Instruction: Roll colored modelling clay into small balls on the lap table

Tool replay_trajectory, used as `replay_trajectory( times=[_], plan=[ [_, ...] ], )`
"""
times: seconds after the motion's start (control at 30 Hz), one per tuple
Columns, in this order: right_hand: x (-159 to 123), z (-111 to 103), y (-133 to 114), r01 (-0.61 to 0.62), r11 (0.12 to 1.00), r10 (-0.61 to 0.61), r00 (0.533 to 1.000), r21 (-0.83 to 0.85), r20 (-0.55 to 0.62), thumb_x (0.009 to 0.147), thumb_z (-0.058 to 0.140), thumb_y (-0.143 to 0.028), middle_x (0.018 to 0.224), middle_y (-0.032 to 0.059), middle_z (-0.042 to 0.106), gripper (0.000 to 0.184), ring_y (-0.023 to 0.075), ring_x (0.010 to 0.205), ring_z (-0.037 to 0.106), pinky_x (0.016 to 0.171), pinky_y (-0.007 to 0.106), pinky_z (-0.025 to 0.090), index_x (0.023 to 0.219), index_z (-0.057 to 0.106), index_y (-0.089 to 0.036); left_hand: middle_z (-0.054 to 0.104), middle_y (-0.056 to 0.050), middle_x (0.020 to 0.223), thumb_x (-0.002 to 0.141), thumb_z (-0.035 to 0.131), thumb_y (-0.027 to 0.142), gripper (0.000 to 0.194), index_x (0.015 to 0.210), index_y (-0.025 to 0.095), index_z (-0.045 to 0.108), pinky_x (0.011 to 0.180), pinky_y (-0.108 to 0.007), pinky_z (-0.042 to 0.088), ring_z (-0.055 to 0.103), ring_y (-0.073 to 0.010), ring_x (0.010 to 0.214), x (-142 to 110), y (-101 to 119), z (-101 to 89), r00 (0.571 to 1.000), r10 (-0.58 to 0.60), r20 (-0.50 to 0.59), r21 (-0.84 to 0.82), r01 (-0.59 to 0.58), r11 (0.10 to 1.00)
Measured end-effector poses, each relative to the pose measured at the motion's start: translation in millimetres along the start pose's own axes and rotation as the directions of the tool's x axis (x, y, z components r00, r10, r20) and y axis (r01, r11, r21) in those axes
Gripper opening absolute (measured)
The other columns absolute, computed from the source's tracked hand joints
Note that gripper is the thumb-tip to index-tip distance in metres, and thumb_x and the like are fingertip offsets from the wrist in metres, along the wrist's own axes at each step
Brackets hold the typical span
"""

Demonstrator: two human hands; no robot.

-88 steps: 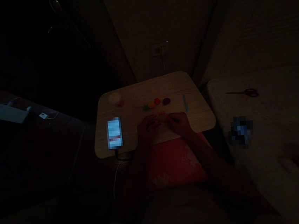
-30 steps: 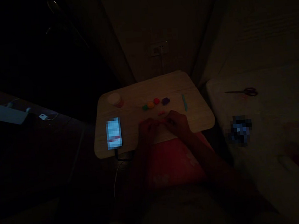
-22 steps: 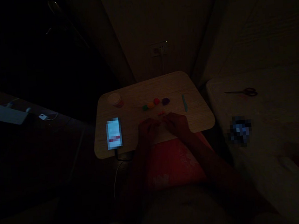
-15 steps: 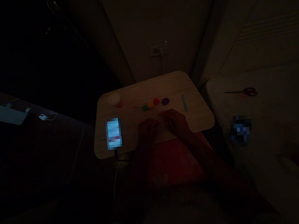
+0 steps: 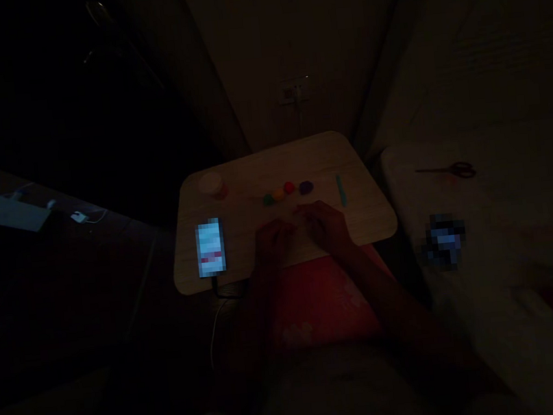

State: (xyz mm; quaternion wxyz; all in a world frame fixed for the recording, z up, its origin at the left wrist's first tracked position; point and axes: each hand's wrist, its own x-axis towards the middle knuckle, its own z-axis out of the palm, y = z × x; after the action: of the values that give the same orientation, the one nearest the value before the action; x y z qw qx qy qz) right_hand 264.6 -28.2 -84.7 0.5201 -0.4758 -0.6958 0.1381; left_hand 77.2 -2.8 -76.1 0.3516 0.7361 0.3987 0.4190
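Observation:
The scene is very dark. Over the near side of a small wooden table (image 5: 246, 249), my left hand (image 5: 274, 237) has its fingers curled inward, and anything between them is too dark to make out. Just to its right, my right hand (image 5: 326, 223) is bent the same way, fingertips toward the left hand with a small gap between. Beyond the hands lie modelling-clay-like lumps in a row: a green lump (image 5: 268, 200), an orange lump (image 5: 279, 195), a red ball (image 5: 289, 187) and a purple lump (image 5: 306, 187). A flat blue-green stick (image 5: 341, 191) lies right of them.
A tub with a pale lid (image 5: 212, 184) stands at the table's back left. A lit phone (image 5: 210, 248) with a cable lies at the left. On the pale surface to the right are scissors (image 5: 459, 170). A wall socket (image 5: 293, 92) is behind the table.
Both hands stay in nearly the same place, with only a slight shift of the fingers. The lumps, stick and phone have not moved.

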Motion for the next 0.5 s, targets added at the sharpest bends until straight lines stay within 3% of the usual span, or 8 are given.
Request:
replay_trajectory(
  times=[0.17,0.37,0.5],
  plan=[
    [0.3,1.5,-0.2,-0.020,0.999,0.021,1.000,-0.047,0.020,0.102,0.050,-0.019,0.104,0.0103,0.078,0.027,0.0229,0.095,0.072,0.085,0.035,0.057,0.108,0.076,-0.021,0.075,-0.005,0.078,0.102,0.052,0.039,0.039,0.077,0.019,0.075,0.078,-0.033,0.053,0.069,-0.0184,0.074,0.3,3.8,0.1,1.000,0.017,-0.004,-0.004,-0.017,1.000],
    [-0.4,2.4,0.9,-0.033,0.999,0.033,0.999,-0.026,0.031,0.102,0.056,-0.025,0.106,0.0097,0.078,0.020,0.0229,0.097,0.073,0.087,0.035,0.057,0.106,0.076,-0.022,0.075,-0.004,0.079,0.102,0.052,0.036,0.037,0.078,0.019,0.074,0.078,-0.032,0.051,0.068,-0.0177,0.074,-0.1,0.0,0.3,1.000,0.029,0.004,-0.003,-0.029,1.000],
    [-1.4,1.5,0.5,-0.010,0.999,0.010,1.000,-0.040,0.015,0.100,0.061,-0.027,0.097,0.0090,0.078,0.015,0.0217,0.086,0.073,0.079,0.033,0.057,0.101,0.075,-0.021,0.074,-0.004,0.079,0.103,0.051,0.037,0.038,0.079,0.019,0.075,0.077,-0.032,0.050,0.067,-0.0172,0.074,-0.7,-1.7,0.3,1.000,0.020,0.013,0.031,-0.020,0.999]
  ],
)
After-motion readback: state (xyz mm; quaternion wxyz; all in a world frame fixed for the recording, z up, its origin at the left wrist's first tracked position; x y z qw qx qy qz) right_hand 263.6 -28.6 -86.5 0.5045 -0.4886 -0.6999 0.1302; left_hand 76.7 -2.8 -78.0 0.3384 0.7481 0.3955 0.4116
